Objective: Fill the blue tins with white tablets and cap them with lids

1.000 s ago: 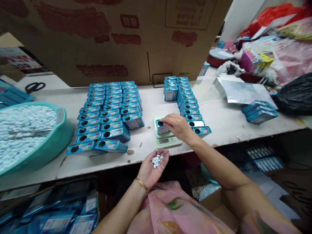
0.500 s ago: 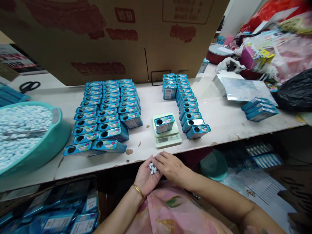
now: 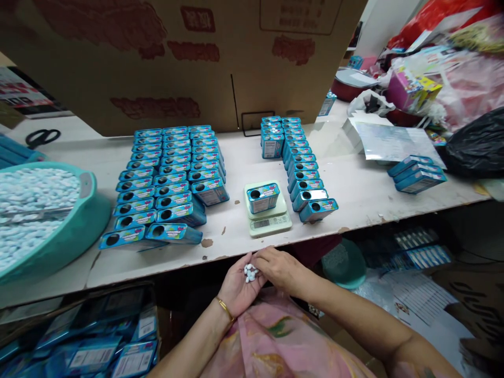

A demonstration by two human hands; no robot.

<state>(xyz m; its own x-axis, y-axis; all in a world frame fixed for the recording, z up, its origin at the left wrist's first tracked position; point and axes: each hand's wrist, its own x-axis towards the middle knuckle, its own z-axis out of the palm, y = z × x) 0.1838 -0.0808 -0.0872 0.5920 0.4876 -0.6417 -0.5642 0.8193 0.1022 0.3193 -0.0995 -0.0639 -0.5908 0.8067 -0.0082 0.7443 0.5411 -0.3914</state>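
Observation:
My left hand (image 3: 238, 291) is palm up and cupped around a small pile of pale blue and white candies (image 3: 249, 272), just in front of the table edge. Over its far side bends my right hand (image 3: 281, 269), knuckles up, with curled fingertips at the candies; what those fingertips pinch, if anything, is hidden. Straight ahead, a small pale green scale (image 3: 271, 224) carries one blue candy tin (image 3: 263, 198) with a dark round hole in its top. Neither hand touches the scale or the tin.
Rows of blue tins (image 3: 173, 178) stand left of the scale, and a shorter group (image 3: 307, 173) stands right. A teal basin (image 3: 84, 226) full of candies is at the left. Behind rises a large cardboard box (image 3: 220, 79). Scissors (image 3: 42, 137) lie far left; a tin-filled box (image 3: 94, 341) sits below.
My right hand's fingers have shifted slightly over the left palm, and the candies there lie more spread and rearranged. The whole view has moved a little; tins and scale stay put.

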